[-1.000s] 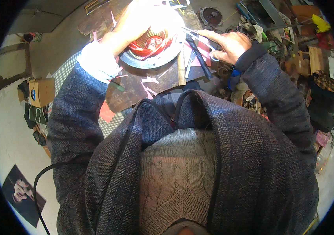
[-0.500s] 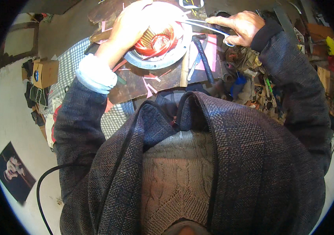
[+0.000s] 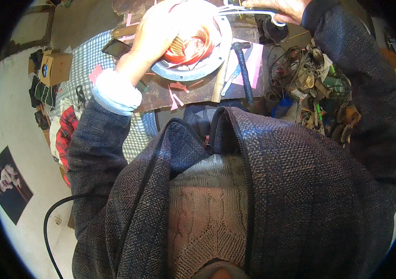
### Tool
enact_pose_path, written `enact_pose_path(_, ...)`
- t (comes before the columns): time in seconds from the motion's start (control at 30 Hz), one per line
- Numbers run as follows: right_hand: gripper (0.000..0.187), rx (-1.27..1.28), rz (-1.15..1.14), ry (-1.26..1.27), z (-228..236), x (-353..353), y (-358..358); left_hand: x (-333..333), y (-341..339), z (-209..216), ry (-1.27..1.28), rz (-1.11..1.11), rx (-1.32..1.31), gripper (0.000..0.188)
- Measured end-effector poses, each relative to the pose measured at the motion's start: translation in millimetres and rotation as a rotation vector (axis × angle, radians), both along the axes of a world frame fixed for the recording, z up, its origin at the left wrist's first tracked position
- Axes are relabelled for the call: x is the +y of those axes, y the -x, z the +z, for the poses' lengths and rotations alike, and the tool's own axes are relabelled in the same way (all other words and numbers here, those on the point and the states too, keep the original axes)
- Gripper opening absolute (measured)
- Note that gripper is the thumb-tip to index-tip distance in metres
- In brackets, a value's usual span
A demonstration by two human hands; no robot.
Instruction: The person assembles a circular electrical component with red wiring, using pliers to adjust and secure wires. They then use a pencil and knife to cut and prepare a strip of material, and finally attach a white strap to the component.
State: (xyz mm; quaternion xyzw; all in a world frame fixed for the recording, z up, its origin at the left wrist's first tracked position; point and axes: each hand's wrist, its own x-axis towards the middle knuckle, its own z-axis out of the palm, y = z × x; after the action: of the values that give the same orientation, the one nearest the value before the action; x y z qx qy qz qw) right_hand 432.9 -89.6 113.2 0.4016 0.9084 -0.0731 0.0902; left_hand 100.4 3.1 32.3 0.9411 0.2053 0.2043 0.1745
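A round metal motor stator (image 3: 184, 75) with coils of copper wire (image 3: 191, 49) inside sits on the dark board in front of me. My left hand (image 3: 156, 35) lies over the stator's left side; strong glare washes out its fingers. My right hand (image 3: 288, 8), partly cut off by the top edge, is closed on the handles of metal scissors (image 3: 249, 11). Their blades point left, together or nearly so, and reach the stator's far right rim. What lies at the tips is lost in the glare.
Right of the stator are a wooden stick (image 3: 219, 83), a knife (image 3: 232, 80), a dark-handled hammer (image 3: 243, 69) and pink sheet (image 3: 255, 65). Pink scraps (image 3: 174, 100) lie nearer me. A phone (image 3: 115, 48) rests on the checked cloth at left. Tangled clutter (image 3: 319, 83) fills the right.
The scissors' blades have come together from spread apart. My right hand has moved up and slightly left in the picture. My left hand stays on the stator.
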Motion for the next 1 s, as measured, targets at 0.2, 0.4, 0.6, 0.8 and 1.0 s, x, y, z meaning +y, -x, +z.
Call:
enact_pose_path(0.2,0.048,-0.077,0.217,-0.095,19.2,35.2,7.7,-13.9,-14.6,15.2,0.596,0.103,-0.178,0.030)
enact_pose_path(0.4,0.030,-0.403,0.148,-0.121,42.0,56.5,51.1,-21.4,-18.8,19.7,0.862,0.073,-0.363,0.026)
enact_pose_path(0.6,0.024,-0.155,0.232,-0.188,74.2,48.7,86.4,-17.7,-11.8,12.9,0.577,0.117,-0.302,0.024)
enact_pose_path(0.8,0.023,0.213,0.253,-0.199,94.8,42.9,118.5,-7.9,-1.7,-16.3,0.319,0.173,-0.190,0.026)
enact_pose_path(1.0,0.027,0.061,0.192,-0.067,116.5,31.4,158.2,1.2,2.2,-36.9,0.067,0.127,-0.287,0.032)
